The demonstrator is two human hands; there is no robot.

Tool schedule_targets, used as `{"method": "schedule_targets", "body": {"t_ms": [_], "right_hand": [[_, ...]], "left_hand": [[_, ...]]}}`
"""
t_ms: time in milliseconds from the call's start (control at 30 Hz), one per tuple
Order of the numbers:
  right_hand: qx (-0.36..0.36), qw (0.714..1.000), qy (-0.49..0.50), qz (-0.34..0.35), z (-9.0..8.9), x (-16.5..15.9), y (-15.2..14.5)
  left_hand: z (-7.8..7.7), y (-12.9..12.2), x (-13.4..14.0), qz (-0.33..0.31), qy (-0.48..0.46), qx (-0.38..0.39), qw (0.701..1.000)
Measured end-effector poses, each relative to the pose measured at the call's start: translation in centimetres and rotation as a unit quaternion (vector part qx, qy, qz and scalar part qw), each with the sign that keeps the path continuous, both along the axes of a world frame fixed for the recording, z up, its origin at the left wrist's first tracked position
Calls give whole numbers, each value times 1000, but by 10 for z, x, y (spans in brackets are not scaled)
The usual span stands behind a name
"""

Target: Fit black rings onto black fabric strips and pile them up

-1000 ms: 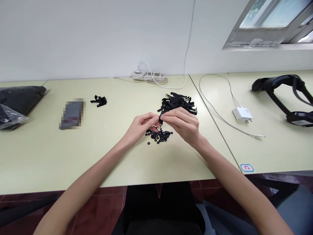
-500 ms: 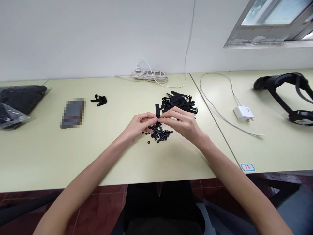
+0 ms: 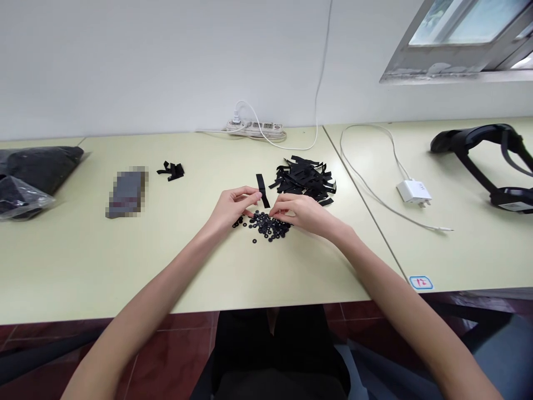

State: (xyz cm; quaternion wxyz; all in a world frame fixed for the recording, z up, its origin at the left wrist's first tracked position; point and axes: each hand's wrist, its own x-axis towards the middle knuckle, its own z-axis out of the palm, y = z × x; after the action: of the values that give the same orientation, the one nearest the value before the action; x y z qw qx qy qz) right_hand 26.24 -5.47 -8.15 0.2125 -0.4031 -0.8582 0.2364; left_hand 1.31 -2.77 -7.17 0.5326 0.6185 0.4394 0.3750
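Between the thumb and fingers of my left hand is a short black fabric strip, its upper end sticking up past the fingertips. My right hand has its fingertips pinched together at the upper edge of a pile of small black ring-shaped pieces; whatever is between them is too small to make out. The pile lies on the table just below both hands, a few rings scattered around it. Behind my right hand lies a heap of similar black strips.
On the left are a smaller group of black strips, a pixelated dark object and a black plastic bag. A power strip sits by the wall. To the right are a white charger with cable and a black headset.
My right hand has come away from the strip and moved down to the rings. My left hand has shifted slightly left with the strip, which now leans more.
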Motion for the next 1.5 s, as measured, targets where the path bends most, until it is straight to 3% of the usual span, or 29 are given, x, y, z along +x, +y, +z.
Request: {"method": "schedule_targets", "body": {"t_ms": [267, 533, 667, 833, 967, 1100, 1367, 1500], "right_hand": [[-27, 1000, -1, -3, 9, -2, -6], [-22, 998, -40, -39, 13, -10, -14], [-68, 996, -35, -51, 13, -10, -17], [-91, 993, 40, -68, 12, -9, -15], [-108, 970, 192, -100, 14, -15, -14], [-59, 953, 275, -117, 14, -21, -14], [45, 957, 253, -135, 9, -24, -17], [64, 958, 244, -139, 6, -25, -17]], "left_hand": [[-2, 0, 1, 9, 21, 26, 999], [7, -7, 4, 19, 64, 30, 997], [8, -8, 5, 18, 70, 24, 997], [6, -10, 6, 18, 61, 44, 997], [6, -13, 8, 13, 63, 78, 995], [7, -16, 9, 8, 59, 88, 994], [8, -18, 9, 4, 59, 88, 994], [10, -18, 9, 0, 51, 71, 996]]}}
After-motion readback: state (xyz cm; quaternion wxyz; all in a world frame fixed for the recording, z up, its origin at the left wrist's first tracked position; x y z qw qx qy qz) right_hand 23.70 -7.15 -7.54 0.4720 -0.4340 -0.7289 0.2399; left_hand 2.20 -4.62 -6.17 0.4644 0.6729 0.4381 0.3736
